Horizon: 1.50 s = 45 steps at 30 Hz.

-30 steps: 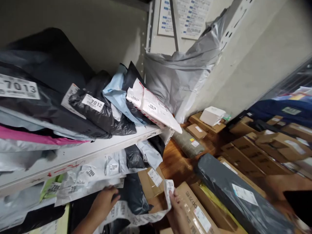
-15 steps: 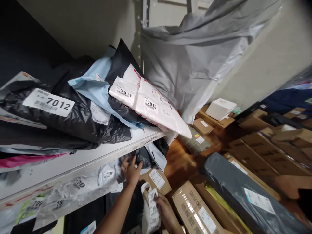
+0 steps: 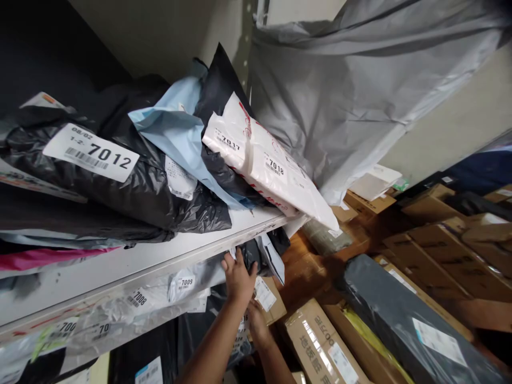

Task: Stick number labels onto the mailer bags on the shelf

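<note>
The left hand (image 3: 239, 274) has risen since a moment ago, fingers now gripping the black mailer (image 3: 256, 256) under the shelf (image 3: 132, 261); at six o'clock, the right hand (image 3: 256, 320) is hidden, grip unclear.

Dim indoor light, slight blur, warped edges.

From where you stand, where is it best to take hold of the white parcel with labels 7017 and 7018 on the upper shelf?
Probably at the lower right corner of the white parcel, coming from the open right side. That end juts out past the shelf edge with nothing on it, while its upper left end is tucked against the black bag and blue bag.
</note>
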{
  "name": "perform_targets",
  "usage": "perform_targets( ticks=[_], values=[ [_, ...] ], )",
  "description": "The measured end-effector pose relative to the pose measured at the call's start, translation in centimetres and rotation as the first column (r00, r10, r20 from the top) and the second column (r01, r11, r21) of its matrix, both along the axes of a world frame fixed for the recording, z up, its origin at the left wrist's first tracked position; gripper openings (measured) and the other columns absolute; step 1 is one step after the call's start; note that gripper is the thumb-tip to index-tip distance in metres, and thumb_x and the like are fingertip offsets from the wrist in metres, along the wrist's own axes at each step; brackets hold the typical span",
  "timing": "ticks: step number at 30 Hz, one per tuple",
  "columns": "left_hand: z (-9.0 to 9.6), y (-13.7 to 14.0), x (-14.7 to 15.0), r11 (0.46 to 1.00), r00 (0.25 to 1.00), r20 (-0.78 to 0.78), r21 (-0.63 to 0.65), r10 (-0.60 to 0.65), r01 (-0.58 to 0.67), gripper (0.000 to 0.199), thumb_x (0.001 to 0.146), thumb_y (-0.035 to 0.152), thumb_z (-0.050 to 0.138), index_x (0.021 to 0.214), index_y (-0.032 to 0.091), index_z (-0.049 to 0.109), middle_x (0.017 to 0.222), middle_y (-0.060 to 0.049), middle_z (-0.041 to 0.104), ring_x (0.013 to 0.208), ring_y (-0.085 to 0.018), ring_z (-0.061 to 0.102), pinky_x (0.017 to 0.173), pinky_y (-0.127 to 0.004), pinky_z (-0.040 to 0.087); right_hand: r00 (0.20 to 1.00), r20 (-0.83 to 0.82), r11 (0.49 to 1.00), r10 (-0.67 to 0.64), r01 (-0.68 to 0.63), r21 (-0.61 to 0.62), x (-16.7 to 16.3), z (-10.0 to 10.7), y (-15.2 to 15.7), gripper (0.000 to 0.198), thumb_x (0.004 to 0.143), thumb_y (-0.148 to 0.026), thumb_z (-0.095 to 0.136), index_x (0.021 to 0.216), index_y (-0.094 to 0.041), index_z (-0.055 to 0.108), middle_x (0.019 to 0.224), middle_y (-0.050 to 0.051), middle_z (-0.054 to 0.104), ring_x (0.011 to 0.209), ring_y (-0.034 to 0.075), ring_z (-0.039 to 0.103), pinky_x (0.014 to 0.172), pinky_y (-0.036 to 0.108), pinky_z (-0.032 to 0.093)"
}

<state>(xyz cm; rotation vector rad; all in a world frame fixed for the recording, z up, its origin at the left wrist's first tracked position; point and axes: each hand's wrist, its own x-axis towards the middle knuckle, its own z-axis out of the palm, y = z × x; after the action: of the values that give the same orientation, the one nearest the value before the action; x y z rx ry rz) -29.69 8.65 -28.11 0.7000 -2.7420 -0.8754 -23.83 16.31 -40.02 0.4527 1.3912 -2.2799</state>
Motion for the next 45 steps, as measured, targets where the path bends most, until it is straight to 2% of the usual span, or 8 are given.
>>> perform_targets(
  ticks=[3, 5, 9, 13, 17, 27, 34, 45],
  values=[
    [-1.2, -2.4, 0.7, 1.0, 0.999, 0.033, 0.001, 0.012, -0.012, 0.046, 0.086, 0.04, 0.042, 0.117, 0.011, 0.06, 0.099, -0.017, 0.06, 0.108, -0.034, 0.046, 0.096, -0.047, 0.036, 0.998, 0.041, 0.997, -0.043, 0.046, -0.069, 0.0, 1.8, 0.7, 0.004, 0.048, -0.021, 0.056, 0.052, -0.021, 0.054, 0.048, -0.005, 0.053, 0.048, 0.013, 0.043, 0.052, 0.027, 0.032],
    [-2.9, -4.8, 1.7, 0.999, 0.997, 0.066, 0.0, 0.05, -0.05, 0.042, 0.089, 0.029, 0.033, 0.106, 0.01, 0.066, 0.092, -0.016, 0.062, 0.104, -0.034, 0.048, 0.099, -0.051, 0.033, 0.997, 0.066, 0.988, -0.048, 0.057, -0.142, -0.4, 3.1, 0.6, 0.013, 0.048, -0.02, 0.054, 0.059, -0.021, 0.059, 0.056, -0.003, 0.059, 0.053, 0.014, 0.049, 0.055, 0.027, 0.036],
    [-6.5, -8.2, 4.0, 0.992, 0.991, 0.059, -0.03, 0.124, -0.122, 0.044, 0.084, 0.027, 0.043, 0.118, 0.003, 0.058, 0.104, -0.019, 0.052, 0.109, -0.035, 0.046, 0.099, -0.048, 0.038, 0.985, 0.172, 0.959, 0.008, 0.041, -0.279, -2.2, 4.2, -1.1, 0.018, 0.048, -0.02, 0.057, 0.066, -0.019, 0.061, 0.061, -0.001, 0.064, 0.063, 0.02, 0.058, 0.063, 0.031, 0.045],
    [-8.3, -8.6, 5.3, 0.992, 0.995, -0.019, -0.072, 0.102, -0.103, 0.044, 0.083, 0.015, 0.04, 0.124, 0.004, 0.053, 0.104, -0.015, 0.047, 0.11, -0.029, 0.047, 0.102, -0.041, 0.039, 0.948, 0.305, 0.926, 0.088, 0.035, -0.376, -3.9, 4.2, -3.4, 0.015, 0.051, -0.022, 0.055, 0.065, -0.019, 0.058, 0.057, 0.0, 0.063, 0.064, 0.023, 0.061, 0.067, 0.038, 0.05],
    [-8.6, -8.8, 5.7, 0.989, 0.994, -0.08, -0.121, 0.079, -0.088, 0.046, 0.079, 0.004, 0.037, 0.122, 0.005, 0.051, 0.101, -0.013, 0.047, 0.096, -0.023, 0.054, 0.092, -0.038, 0.048, 0.918, 0.354, 0.876, 0.179, 0.015, -0.482, -5.4, 4.8, -3.9, 0.021, 0.052, -0.022, 0.055, 0.071, -0.014, 0.061, 0.06, 0.006, 0.066, 0.067, 0.027, 0.064, 0.069, 0.046, 0.051],
    [-8.7, -9.8, 6.1, 0.974, 0.999, -0.046, -0.223, 0.029, -0.039, 0.045, 0.078, 0.001, 0.035, 0.121, 0.006, 0.05, 0.103, -0.013, 0.047, 0.081, -0.019, 0.057, 0.083, -0.036, 0.053, 0.956, 0.268, 0.737, -0.118, 0.266, -0.622, -8.7, 5.2, 0.7, 0.02, 0.053, -0.022, 0.055, 0.071, -0.023, 0.064, 0.07, -0.003, 0.071, 0.084, 0.017, 0.064, 0.092, 0.034, 0.048],
    [-8.6, -9.8, 6.4, 0.967, 0.999, -0.051, -0.253, -0.002, -0.011, 0.044, 0.08, 0.003, 0.034, 0.121, 0.002, 0.049, 0.102, -0.015, 0.047, 0.088, -0.023, 0.056, 0.086, -0.038, 0.052, 0.962, 0.258, 0.748, -0.09, 0.236, -0.621, -8.9, 5.5, 1.4, 0.023, 0.053, -0.022, 0.053, 0.072, -0.021, 0.066, 0.074, 0.003, 0.071, 0.095, 0.023, 0.063, 0.097, 0.045, 0.045],
    [-8.6, -9.7, 6.4, 0.966, 0.998, -0.061, -0.258, -0.004, -0.012, 0.043, 0.08, 0.004, 0.036, 0.121, 0.003, 0.05, 0.1, -0.014, 0.047, 0.087, -0.022, 0.056, 0.086, -0.038, 0.052, 0.964, 0.256, 0.746, -0.07, 0.221, -0.628, -8.7, 5.7, 1.6, 0.019, 0.054, -0.024, 0.055, 0.069, -0.022, 0.065, 0.074, 0.001, 0.071, 0.091, 0.019, 0.063, 0.1, 0.04, 0.043]
  ],
)
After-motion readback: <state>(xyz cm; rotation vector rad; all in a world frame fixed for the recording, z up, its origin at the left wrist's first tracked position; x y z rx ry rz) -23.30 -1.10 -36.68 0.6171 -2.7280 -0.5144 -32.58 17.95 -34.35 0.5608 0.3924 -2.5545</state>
